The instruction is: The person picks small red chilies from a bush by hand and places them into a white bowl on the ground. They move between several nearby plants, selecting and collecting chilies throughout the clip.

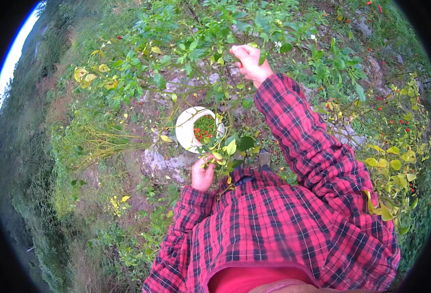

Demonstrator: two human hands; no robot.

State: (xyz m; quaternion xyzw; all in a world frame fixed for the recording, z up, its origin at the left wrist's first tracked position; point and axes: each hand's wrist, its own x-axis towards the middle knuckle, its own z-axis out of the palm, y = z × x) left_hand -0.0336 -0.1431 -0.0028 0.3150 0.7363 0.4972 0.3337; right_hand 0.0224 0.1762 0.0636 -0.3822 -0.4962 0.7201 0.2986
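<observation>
My right hand (251, 63) reaches far out among the leaves of a chilli plant (196, 49). Its fingers are curled together, and whatever they may pinch is too small to make out. Close to my body, my left hand (203, 175) has its fingers closed round a leafy branch (220, 157) with green and yellowing leaves. Just beyond that hand a round white bucket (185, 128) stands on the ground. Inside it lie small green and red chillies (204, 131). Thin stems cross in front of the bucket's right side.
A grey rock (165, 165) lies beside the bucket. Bare bent stems (110, 144) spread to the left. On the right, yellow-leaved branches (391, 163) hang close to my right sleeve, with red chillies (402, 122) farther off. One shoe (264, 157) shows below me on the sloping, weedy ground.
</observation>
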